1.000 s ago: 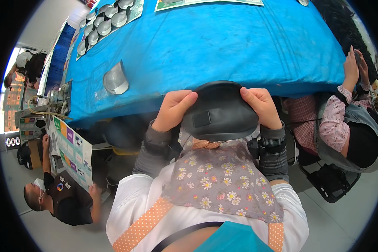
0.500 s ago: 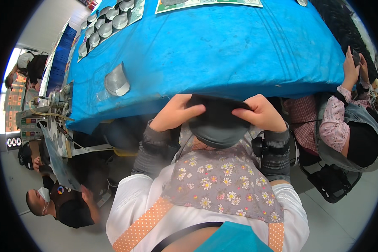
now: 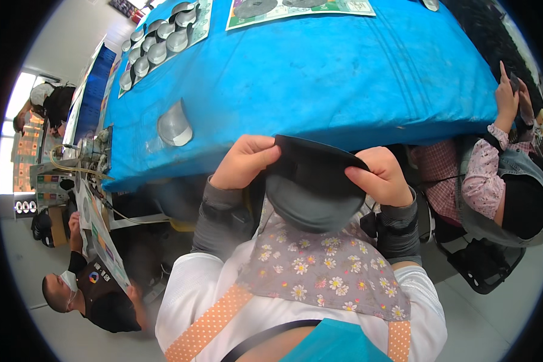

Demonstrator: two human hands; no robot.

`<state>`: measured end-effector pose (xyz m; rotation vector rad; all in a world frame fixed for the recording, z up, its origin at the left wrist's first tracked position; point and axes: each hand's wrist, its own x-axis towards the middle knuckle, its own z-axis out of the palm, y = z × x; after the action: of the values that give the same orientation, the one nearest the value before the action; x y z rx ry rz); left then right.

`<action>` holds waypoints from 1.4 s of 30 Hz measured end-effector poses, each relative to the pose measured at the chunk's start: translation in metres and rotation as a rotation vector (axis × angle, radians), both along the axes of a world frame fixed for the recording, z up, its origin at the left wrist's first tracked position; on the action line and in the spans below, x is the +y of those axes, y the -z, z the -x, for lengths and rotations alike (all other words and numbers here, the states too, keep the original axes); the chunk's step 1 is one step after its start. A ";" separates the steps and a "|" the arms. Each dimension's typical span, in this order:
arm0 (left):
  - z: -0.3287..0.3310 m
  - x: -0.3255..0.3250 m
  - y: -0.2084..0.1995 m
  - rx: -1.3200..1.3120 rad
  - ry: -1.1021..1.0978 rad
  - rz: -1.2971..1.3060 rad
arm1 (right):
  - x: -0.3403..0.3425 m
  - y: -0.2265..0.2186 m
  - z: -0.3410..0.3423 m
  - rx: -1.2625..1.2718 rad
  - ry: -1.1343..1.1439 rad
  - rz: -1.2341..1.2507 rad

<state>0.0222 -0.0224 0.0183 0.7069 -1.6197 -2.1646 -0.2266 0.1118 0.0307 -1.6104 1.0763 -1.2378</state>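
A smooth black cup-shaped piece point(image 3: 317, 187) with a long, nearly straight upper edge hangs between my hands, over my flowered apron. My left hand point(image 3: 245, 161) is closed on its upper left corner, thumb on the near face. The upper right corner is pinched by my right hand point(image 3: 385, 175), also with the thumb in front. The piece's rounded lower part sags below the hands. On the table just beyond my left hand lies a grey, shiny curved piece point(image 3: 174, 125) with a pale edge; I cannot make out its exact kind.
A blue cloth covers the table point(image 3: 320, 78). Several grey rounded pieces point(image 3: 157, 52) lie in rows on a printed sheet at the far left; another printed sheet point(image 3: 308, 14) is at the back. One person point(image 3: 84, 292) holds a panel at left; another person point(image 3: 495, 175) sits at right.
The black piece has come lower and its upper edge now slants down to the right. My right hand has moved down and outward; the left still grips its corner. The whole view has shifted slightly.
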 end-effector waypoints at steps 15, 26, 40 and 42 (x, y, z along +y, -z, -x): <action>0.034 0.028 0.005 -0.152 0.001 0.210 | 0.002 0.012 -0.011 0.260 0.237 0.198; 0.003 0.011 0.013 0.151 -0.056 -0.255 | 0.003 0.013 -0.003 -0.121 0.247 0.070; 0.022 0.029 0.002 0.259 -0.206 -0.082 | 0.003 0.022 -0.008 0.096 0.173 0.371; 0.017 0.027 0.006 0.310 -0.198 -0.135 | 0.003 0.022 -0.005 0.065 0.138 0.378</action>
<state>0.0049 0.0048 0.0123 0.5123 -1.2056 -2.1278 -0.2213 0.1144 0.0087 -1.8934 1.0523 -1.5631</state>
